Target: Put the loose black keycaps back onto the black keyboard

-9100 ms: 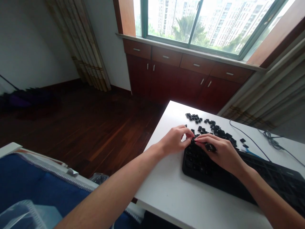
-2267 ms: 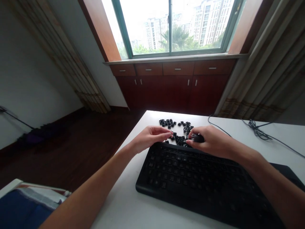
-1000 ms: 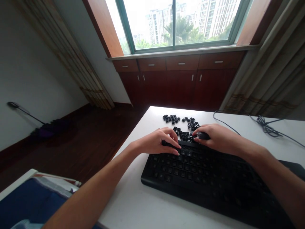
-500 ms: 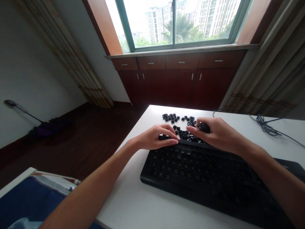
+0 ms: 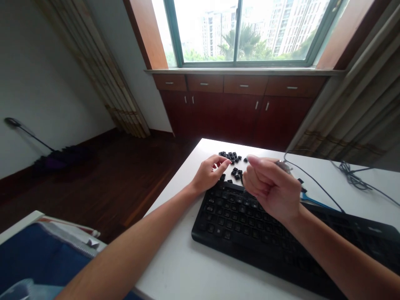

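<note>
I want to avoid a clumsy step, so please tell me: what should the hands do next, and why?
Perhaps turn the right hand so that the shiny object in its grip faces the keyboard: its visible end sticks out behind the fist, away from the keys, while the left hand is by the loose black pieces.

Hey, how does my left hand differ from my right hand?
Your left hand has loosely bent fingers near the loose black keycaps; your right hand is curled into a fist, with a small object poking out. The left hand is by the keyboard's far left corner, while the right hand appears raised over it. Both are bare.
</note>
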### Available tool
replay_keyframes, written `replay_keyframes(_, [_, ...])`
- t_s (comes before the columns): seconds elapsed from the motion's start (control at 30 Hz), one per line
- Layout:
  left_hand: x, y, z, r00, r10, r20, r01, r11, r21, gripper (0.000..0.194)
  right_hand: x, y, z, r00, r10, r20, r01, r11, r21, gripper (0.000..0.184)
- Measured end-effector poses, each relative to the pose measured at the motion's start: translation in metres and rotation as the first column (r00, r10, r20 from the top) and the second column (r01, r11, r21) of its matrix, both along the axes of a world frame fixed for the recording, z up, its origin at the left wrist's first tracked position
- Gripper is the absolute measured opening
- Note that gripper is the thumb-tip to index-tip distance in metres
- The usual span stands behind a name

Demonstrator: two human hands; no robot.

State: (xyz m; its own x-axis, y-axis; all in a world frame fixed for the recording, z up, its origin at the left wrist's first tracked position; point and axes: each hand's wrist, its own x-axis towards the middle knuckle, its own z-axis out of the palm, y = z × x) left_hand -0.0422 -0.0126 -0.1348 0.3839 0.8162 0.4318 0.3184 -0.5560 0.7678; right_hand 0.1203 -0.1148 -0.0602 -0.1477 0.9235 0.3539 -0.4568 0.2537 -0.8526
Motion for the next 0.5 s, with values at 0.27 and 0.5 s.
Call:
replay_keyframes(0.27, [0.0, 0.001, 0.0, 1.0, 0.003, -0.014, -0.004, 0.998, -0.06, 0.032, -0.015, 0.015, -0.026, 0.968, 0.055, 0.246, -0.054, 0.998, -0.013, 0.06])
replay_keyframes(0.5, [0.001, 0.0, 0.003, 0.999, -0.032, -0.023, 0.03, 0.995, -0.092, 0.032, -0.02, 0.016, -0.024, 0.962, 0.029, 0.273, -0.03, 1.0, -0.001, 0.06])
